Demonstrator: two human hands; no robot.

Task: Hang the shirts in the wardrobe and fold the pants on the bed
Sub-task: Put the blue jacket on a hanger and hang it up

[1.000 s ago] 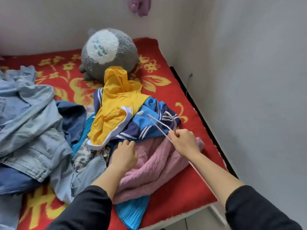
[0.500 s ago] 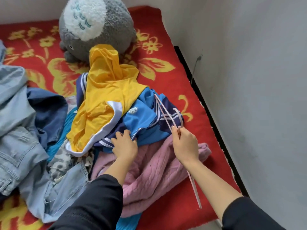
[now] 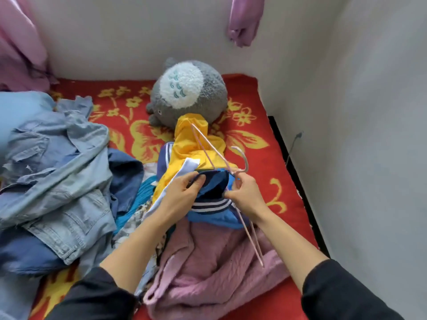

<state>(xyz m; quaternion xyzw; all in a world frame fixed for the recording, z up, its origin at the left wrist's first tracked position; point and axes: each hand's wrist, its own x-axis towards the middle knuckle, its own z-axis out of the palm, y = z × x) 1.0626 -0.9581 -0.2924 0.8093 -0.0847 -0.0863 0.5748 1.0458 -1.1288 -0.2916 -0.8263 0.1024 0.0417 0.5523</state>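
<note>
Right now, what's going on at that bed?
A person is fitting a thin pink wire hanger to a blue, yellow and white sports top. The left hand grips the top's dark blue opening. The right hand holds the hanger just below its hook. The hanger is not yet inside. The top lies on a pile with a pink knit sweater and light denim clothes, on a red floral blanket.
</note>
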